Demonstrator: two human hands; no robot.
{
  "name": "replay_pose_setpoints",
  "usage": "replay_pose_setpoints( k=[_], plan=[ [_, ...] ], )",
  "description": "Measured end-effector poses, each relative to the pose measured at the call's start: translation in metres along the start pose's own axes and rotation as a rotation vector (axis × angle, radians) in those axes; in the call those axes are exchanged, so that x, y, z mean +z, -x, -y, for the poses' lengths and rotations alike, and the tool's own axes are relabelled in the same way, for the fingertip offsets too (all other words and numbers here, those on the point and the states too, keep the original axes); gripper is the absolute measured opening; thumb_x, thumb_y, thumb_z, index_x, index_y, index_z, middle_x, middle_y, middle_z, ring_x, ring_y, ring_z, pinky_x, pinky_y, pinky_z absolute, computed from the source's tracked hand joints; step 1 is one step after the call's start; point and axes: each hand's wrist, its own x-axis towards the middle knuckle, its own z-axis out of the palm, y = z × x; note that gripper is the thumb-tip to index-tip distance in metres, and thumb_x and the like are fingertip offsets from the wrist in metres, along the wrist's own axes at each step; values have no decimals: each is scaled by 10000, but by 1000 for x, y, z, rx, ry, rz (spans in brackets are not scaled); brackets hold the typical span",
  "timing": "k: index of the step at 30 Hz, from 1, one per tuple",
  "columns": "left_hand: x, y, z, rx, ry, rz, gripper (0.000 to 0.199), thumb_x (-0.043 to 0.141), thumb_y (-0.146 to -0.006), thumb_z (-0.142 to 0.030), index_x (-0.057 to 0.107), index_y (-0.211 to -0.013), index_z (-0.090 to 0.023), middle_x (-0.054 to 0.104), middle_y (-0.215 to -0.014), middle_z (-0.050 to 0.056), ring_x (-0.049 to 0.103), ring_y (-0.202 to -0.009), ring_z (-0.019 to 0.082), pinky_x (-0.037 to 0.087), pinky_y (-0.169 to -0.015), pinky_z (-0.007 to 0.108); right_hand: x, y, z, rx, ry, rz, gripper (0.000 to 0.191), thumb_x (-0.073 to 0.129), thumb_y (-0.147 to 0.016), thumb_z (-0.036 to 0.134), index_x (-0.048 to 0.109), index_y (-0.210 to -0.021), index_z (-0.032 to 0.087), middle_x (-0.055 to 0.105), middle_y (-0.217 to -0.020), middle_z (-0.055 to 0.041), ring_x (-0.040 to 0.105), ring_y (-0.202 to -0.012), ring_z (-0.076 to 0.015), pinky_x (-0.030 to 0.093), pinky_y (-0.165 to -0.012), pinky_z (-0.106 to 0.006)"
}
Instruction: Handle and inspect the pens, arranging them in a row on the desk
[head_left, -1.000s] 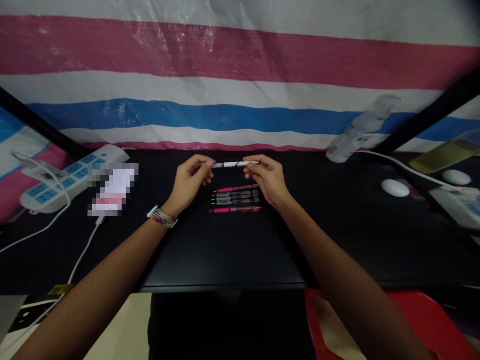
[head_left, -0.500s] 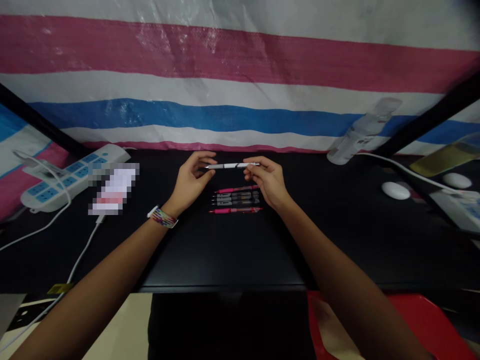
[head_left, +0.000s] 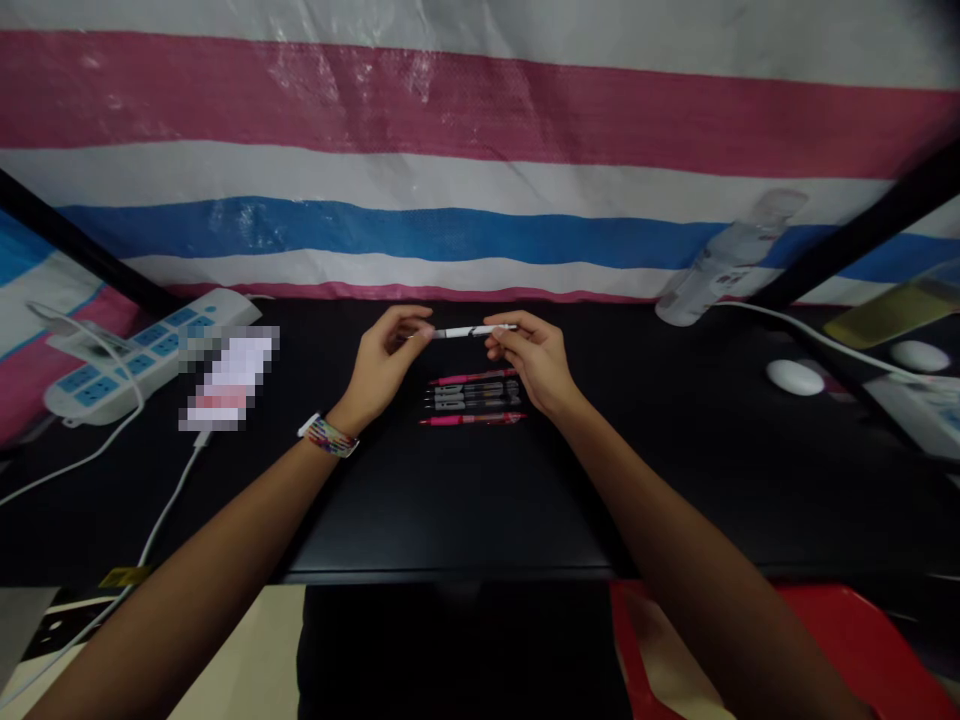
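White pen (head_left: 459, 332): tip end hidden at the left hand (head_left: 388, 358), other end partly covered by the right hand (head_left: 531, 362); left grip unclear.
Row of pens (head_left: 472, 403): print too small to read.
Phone (head_left: 225, 385): screen lost in coarse blocks, centre left.
Power strip (head_left: 101, 388): partly covered by the same blocks.
Bottle (head_left: 701, 285): label blurred, upper right.
Yellowish container (head_left: 870, 315): cut off by the right edge, contents unclear.
Forearms (head_left: 667, 515): both cut off by the bottom edge.
Red item (head_left: 847, 620): partly behind the right forearm, lower right.
Striped sheet (head_left: 450, 100): cut off at the top.
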Motion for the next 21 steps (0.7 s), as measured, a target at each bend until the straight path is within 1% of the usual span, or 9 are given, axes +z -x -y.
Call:
replay_pose_setpoints(
  k=[2,3,5,7,11,13,16,18,21],
  plan=[
    [0,0,0,-27,-4,3,259,713,-1042,-428,813,-1130,-206,783,-851,48,735,-796,179,562,-726,300,0,0,0,3,9,-3,140,839,-867,306,845,-998,257,743,-800,-11,688,-745,-169,601,-804,-384],
    [-1,0,0,-29,-7,8,254,711,-1043,-426,823,-1091,-203,772,-812,43,728,-763,173,557,-711,297,0,0,1,2,12,-5,137,836,-867,301,846,-995,257,745,-801,-13,688,-747,-170,602,-806,-385],
    [-1,-1,-1,-14,-7,7,203,777,-996,-394,828,-1047,-204,795,-856,50,754,-800,179,572,-736,298,-1,0,1,-1,14,-8,135,836,-861,294,844,-990,255,746,-803,-16,688,-746,-171,599,-809,-389],
    [-2,-1,-2,3,3,-13,177,828,-950,-356,821,-1047,-208,817,-921,55,781,-863,193,595,-788,312,-1,0,2,-2,24,-7,129,838,-855,291,839,-979,254,738,-794,-15,675,-728,-167,588,-788,-384],
    [-2,-2,-5,6,17,-20,222,857,-920,-342,792,-1085,-208,804,-858,36,786,-869,203,611,-852,339,-1,-1,2,4,22,-3,106,826,-842,295,839,-938,252,648,-679,11,583,-643,-149,505,-657,-338],
    [-1,-2,-6,4,39,-14,239,867,-911,-349,782,-1084,-208,793,-841,29,780,-858,199,610,-853,336,0,-1,4,20,-26,-1,91,816,-823,279,838,-906,250,617,-655,17,552,-638,-144,470,-631,-324],
    [-1,-2,-5,-15,85,-24,259,889,-886,-338,780,-1085,-214,781,-845,28,766,-863,192,609,-837,325,1,0,11,111,-156,25,122,807,-804,253,836,-922,244,602,-679,20,525,-641,-129,471,-648,-312],
    [-1,-2,-3,-31,94,-43,281,911,-858,-330,784,-1078,-211,789,-897,39,756,-887,189,610,-833,320,2,1,17,199,-257,57,189,777,-833,298,839,-999,232,609,-711,10,525,-649,-133,499,-674,-322],
    [-1,-3,1,-44,92,-71,290,917,-845,-333,786,-1065,-198,786,-941,46,741,-888,178,607,-823,308,1,2,24,295,-368,70,327,670,-891,388,832,-1100,195,670,-795,-43,579,-712,-176,554,-721,-363]
  ],
)
